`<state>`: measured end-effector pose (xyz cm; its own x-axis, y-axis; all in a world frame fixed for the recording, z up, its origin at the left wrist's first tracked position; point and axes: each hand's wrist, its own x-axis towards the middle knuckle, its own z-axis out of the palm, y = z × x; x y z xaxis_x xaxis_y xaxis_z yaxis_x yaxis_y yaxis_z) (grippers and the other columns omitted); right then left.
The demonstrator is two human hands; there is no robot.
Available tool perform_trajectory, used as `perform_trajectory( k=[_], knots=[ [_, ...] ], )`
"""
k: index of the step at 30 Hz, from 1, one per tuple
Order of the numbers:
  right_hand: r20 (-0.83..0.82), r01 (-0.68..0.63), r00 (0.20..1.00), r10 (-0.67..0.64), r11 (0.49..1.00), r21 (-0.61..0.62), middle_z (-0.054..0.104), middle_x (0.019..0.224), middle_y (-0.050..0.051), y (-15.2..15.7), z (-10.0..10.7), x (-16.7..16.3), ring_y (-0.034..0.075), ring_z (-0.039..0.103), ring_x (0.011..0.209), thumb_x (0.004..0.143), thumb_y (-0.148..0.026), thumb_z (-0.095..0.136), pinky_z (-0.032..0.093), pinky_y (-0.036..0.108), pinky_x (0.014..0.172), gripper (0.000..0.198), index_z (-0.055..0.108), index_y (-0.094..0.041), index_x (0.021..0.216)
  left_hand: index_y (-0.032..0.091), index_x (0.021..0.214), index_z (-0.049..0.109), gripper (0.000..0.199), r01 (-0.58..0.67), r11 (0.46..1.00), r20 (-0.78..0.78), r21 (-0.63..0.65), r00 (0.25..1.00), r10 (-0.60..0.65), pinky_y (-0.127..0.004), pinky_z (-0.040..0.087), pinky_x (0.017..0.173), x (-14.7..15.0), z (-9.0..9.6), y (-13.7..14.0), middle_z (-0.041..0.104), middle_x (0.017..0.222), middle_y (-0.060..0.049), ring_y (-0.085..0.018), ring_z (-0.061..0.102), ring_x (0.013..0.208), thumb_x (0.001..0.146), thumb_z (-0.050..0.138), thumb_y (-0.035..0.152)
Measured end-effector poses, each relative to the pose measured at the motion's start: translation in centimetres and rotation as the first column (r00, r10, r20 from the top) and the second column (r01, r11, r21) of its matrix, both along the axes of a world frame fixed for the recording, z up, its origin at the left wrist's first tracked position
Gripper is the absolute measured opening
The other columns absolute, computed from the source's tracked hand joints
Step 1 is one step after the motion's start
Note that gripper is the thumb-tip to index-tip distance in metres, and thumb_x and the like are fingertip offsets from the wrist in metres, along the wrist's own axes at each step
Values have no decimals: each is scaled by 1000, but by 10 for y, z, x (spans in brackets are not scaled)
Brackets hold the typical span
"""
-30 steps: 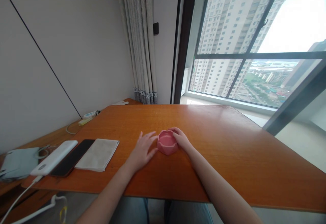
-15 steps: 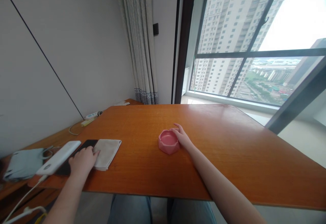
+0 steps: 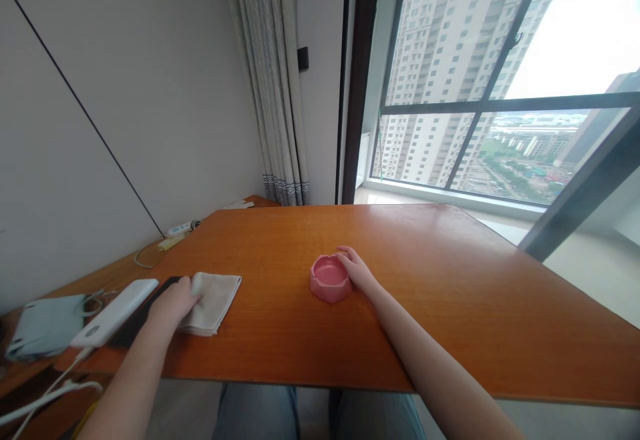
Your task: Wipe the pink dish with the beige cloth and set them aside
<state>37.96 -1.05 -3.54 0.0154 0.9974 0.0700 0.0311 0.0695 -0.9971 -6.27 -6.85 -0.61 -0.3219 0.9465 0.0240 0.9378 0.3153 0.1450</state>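
Observation:
A folded light-grey cloth (image 3: 216, 301) lies at the left of the wooden table, its left edge slightly lifted. My left hand (image 3: 175, 301) pinches that edge between thumb and fingers, above a flat black item (image 3: 131, 325) that it partly covers. Near the middle of the table stands a pink, many-sided ashtray (image 3: 330, 288) with a notched rim. My right hand (image 3: 357, 271) is closed round the ashtray's right side, fingers along the far rim. The ashtray rests upright on the tabletop.
A white power bank (image 3: 116, 312) with a cable sits left of the black item. Beyond it lies a pale blue-grey pouch (image 3: 46, 327). A power strip (image 3: 179, 229) lies by the wall. The table's front edge (image 3: 310, 381) runs above my knees.
My left hand has moved right, from over the black item onto the cloth's edge, and now grips and slightly lifts it. The right hand stays on the ashtray.

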Motion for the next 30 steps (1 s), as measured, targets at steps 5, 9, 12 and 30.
perform_trajectory(
  k=[5, 9, 12, 30],
  knots=[
    [151, 11, 988, -24, 997, 83, 68, 88, 3, 0, 3, 2, 22, 61, 92, 76, -41, 53, 44, 36, 89, 23, 64, -21, 81, 9, 136, 29, 66, 72, 997, 18, -16, 997, -72, -35, 42, 80, 62, 30, 5, 58, 120, -19, -31, 58, 104, 75, 51, 20],
    [183, 93, 974, -131, 975, 203, 68, 91, 6, -4, 12, 4, 23, 61, 93, 76, -43, 54, 44, 38, 90, 26, 64, -20, 83, 19, 141, 27, 68, 294, 912, 312, 287, 871, -379, -34, 42, 89, 136, 80, 7, 58, 118, -11, -24, 57, 104, 78, 51, 25],
    [128, 133, 973, -192, 920, 368, 65, 106, 9, -12, 27, 7, 23, 57, 105, 78, -44, 54, 39, 39, 98, 32, 64, -20, 95, 23, 140, 26, 67, 302, 779, 616, 550, 483, -622, -32, 47, 82, 198, 110, 10, 61, 107, -6, -19, 61, 94, 79, 53, 31],
    [-73, 452, 883, -464, 797, 401, 60, 110, 5, -27, 63, 32, 23, 52, 106, 72, -21, 43, 40, 38, 94, 38, 53, -22, 109, 13, 118, 46, 40, 257, 877, 773, 407, 414, -480, -33, 46, 88, 278, 21, 57, 57, 113, -14, -19, 59, 97, 82, 52, 30]
  ],
)
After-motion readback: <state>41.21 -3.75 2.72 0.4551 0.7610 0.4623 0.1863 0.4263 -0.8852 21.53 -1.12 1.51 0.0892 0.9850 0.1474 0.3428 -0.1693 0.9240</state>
